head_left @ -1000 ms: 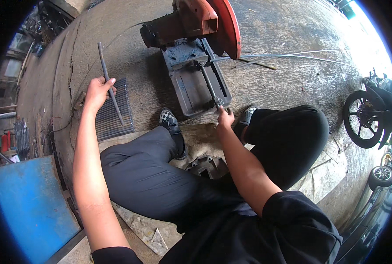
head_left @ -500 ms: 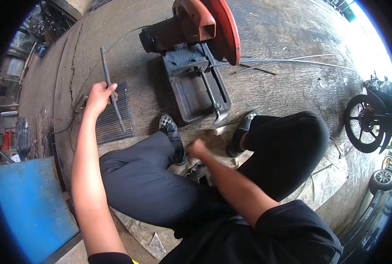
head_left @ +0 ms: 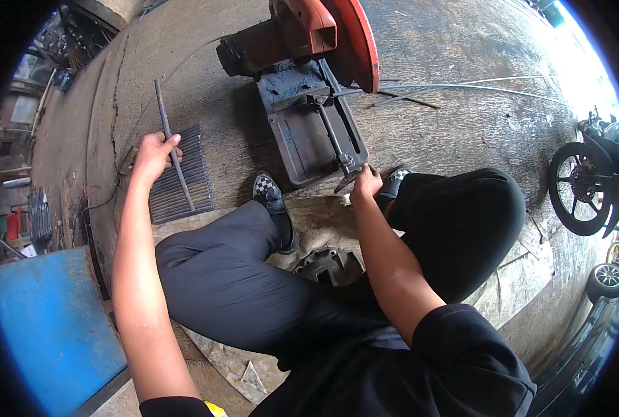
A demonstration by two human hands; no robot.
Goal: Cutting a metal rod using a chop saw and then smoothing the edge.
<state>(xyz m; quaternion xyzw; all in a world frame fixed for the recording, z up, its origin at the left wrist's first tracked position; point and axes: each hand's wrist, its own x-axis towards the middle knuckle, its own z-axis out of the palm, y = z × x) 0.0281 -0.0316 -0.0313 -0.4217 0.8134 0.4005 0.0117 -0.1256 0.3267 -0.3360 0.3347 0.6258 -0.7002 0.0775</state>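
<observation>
While the saw is waiting, 1 rod is being readied.
Left hand is gripping a steel rod at 10 o'clock over the rod stack; right hand is closing on the vise handle of the chop saw. Nothing is clamped yet; cutting is remaining.

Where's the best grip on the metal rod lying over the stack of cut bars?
Probably mid-length, where the left hand already wraps the metal rod. It runs nearly straight away from the person across the stack of cut bars, far end free over the ground, so come from its left side, fingers curling over the top. The right hand is at the chop saw's vise handle.
</observation>
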